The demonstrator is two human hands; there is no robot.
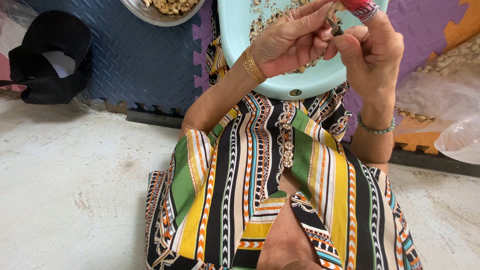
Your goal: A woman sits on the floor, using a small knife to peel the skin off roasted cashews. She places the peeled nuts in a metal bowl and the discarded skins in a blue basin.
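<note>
A small dark-tipped tool [334, 26] and what looks like a cashew kernel [336, 7] sit pinched between the 2 hands, held above the pale turquoise plastic basin [235, 30] on the lap. The left hand [290, 42], wearing a gold bangle [253, 66], has its fingers curled together around the nut, while the right hand [370, 47], its thumb wrapped in red tape [362, 9], is clamped on the tool. Skin flakes and crumbs [265, 22] litter the basin, so a fair number of nuts seem already peeled. A metal bowl [145, 14] of pale kernels sits on the blue foam mat [140, 60], and more nuts [445, 62] lie in clear plastic at right, suggesting plenty remains.
</note>
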